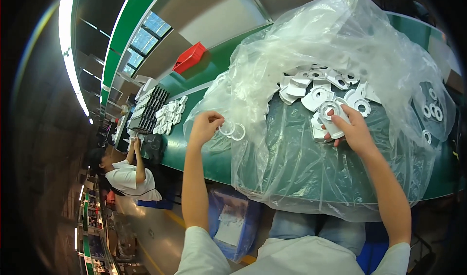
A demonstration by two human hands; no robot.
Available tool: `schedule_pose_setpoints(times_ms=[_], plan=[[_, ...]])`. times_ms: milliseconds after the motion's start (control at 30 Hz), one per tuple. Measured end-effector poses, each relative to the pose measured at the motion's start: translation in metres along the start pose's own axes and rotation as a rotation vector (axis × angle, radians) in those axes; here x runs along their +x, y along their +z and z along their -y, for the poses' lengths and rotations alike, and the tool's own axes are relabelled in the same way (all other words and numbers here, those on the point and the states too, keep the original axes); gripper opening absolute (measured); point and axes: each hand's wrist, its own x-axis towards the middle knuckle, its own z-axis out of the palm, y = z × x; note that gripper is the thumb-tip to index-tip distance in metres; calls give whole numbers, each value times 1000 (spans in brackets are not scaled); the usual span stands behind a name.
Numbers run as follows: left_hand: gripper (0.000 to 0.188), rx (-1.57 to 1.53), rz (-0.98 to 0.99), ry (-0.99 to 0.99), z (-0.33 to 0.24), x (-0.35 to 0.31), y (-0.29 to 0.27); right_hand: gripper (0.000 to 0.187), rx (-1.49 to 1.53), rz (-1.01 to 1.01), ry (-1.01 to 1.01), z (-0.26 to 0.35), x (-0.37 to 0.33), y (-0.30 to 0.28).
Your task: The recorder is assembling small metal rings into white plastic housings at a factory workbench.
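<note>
My right hand (354,131) is closed around a white plastic part with a round opening (334,124), its thumb on the upper side. Under and behind that part, more white plastic parts (318,96) of the same kind lie heaped in the mouth of a large clear plastic bag (311,46). To the left, my left hand (206,125) pinches the edge of a thin white ring (225,133). A second white ring (239,132) is right beside it, overlapping the bag's film; I cannot tell whether the fingers hold that one too.
The bag spreads over a green table (204,165). Several small white rings (432,110) lie at the right. A red bin (189,57) stands farther back. Left, a person (131,177) works by stacked black trays (147,110) and white parts (170,114). Below the table is a blue bin (233,221).
</note>
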Motion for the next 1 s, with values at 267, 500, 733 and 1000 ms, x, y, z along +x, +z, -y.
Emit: schedule_pose_setpoints(times_ms=[267,500,733,1000], plan=[[13,729,422,257,-38,27,-9,23,7,7,11,-1,-1,-6],[15,-211,171,376,-114,-3,59,24,88,16,83,-1,4,0],[16,-664,218,302,-139,-19,172,47,230,60,136,-4,6,-6],[15,-585,145,318,-135,-28,200,41,275,60,116,-3,5,-7]])
